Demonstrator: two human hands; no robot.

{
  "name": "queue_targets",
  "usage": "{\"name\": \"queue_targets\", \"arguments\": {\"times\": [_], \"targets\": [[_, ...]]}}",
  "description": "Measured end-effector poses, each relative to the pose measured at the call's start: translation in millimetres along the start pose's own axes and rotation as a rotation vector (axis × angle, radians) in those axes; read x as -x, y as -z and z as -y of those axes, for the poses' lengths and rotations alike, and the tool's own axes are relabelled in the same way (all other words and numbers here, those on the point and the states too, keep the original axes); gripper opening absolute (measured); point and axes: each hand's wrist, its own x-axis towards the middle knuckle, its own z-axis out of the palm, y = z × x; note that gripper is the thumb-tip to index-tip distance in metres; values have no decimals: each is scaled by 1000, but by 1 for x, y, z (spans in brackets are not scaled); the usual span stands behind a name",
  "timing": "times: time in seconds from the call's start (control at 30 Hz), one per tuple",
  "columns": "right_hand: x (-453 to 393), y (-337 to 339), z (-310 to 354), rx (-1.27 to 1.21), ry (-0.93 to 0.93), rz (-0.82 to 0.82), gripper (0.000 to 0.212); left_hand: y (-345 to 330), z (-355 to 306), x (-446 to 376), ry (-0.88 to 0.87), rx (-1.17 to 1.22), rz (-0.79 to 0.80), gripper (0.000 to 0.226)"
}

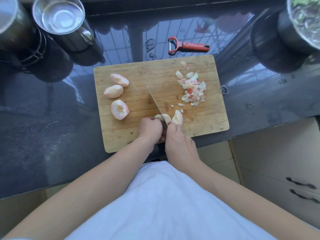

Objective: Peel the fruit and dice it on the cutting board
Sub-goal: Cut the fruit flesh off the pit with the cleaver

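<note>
Dark glossy stone countertop (52, 135); rectangular pale wooden cutting board (138, 73) at its near edge; left hand (149, 129) curled round the fruit wedge being cut (177, 117) by the board's near edge; right hand (180, 144) clenched on a thin steel knife (155, 101); three peeled pinkish wedges (113, 91) toward the board's left edge; diced pile (193, 90) toward the right; red-handled peeler (187, 45) beyond the far edge.

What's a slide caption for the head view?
Right hand slices a peeled fruit wedge with a knife on the cutting board.
</note>
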Motion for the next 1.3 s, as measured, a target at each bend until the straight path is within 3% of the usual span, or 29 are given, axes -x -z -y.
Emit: {"name": "queue_targets", "arguments": {"times": [0.1, 0.2, 0.33, 0.47, 0.7, 1.07, 1.3], "targets": [[-3, -2, -4, -82, -23, 22, 22, 0, 0, -5, -47, -98, -8, 26], [0, -1, -16, -199, -58, -53, 25, 3, 0, -8, -208, -474, -104, 24], [9, 3, -31, -310, -35, -165, 8, 15, 3, -11, -425, -730, -185, 17], [9, 4, -36, -231, 39, -207, 12, 19, 9, -12, -553, -677, -195, 12], [8, 6, -32, -3, 113, -207, 26, 18, 13, -12, -552, -630, -217, 12], [15, 7, -35, 29, 82, -196, 16, 11, 15, -8, -546, -597, -224, 13], [21, 6, -43, 106, 92, -153, 31, 10, 18, -12, -555, -635, -258, 14]]}}
